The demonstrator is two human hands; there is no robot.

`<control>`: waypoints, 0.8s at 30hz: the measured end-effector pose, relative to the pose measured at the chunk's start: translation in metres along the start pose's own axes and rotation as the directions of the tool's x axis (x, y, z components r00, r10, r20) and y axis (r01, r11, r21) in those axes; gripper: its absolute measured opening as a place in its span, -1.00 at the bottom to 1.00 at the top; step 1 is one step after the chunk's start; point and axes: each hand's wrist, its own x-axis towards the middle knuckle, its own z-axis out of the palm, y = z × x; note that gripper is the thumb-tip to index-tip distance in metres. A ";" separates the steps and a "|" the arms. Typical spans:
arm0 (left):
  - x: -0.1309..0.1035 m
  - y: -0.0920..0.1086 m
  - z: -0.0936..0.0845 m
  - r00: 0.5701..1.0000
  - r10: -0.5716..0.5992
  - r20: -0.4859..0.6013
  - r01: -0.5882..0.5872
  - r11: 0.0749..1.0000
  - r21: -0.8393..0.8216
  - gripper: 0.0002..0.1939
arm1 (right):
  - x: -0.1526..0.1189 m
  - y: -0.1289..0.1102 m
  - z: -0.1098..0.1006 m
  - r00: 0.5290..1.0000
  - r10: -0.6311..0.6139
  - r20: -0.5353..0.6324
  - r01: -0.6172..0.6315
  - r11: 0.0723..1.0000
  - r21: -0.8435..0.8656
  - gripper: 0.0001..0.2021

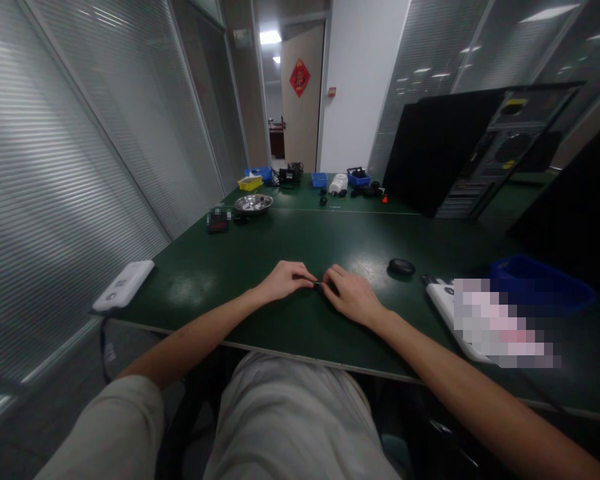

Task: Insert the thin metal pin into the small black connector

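Both my hands meet low over the green table, close to its front edge. Between their fingertips is a small dark piece, too small to name. My left hand pinches it from the left with thumb and forefinger. From the right, my right hand closes its curled fingers on the same piece; they partly hide it. A black, rounded object like a computer mouse lies to the right of my right hand, apart from it.
White power strip-like blocks lie at the left edge and at the right, beside a blue bin. A black computer tower stands at the back right. Farther back are a metal dish, a yellow tray and small blue baskets.
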 end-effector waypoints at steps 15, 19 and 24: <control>-0.003 0.003 0.004 0.994 0.102 0.025 -0.104 0.989 0.104 -0.76 | 0.001 -0.005 0.002 0.999 -0.033 0.006 0.032 0.999 0.031 -0.80; -0.002 0.004 0.006 0.997 0.079 0.020 -0.080 0.993 0.091 -0.81 | 0.004 -0.015 0.003 0.999 -0.049 -0.013 0.050 0.995 0.088 -0.80; -0.001 0.004 0.005 0.997 0.075 0.023 -0.076 0.996 0.048 -0.81 | 0.005 -0.016 0.001 0.999 -0.022 -0.046 0.028 0.989 0.144 -0.81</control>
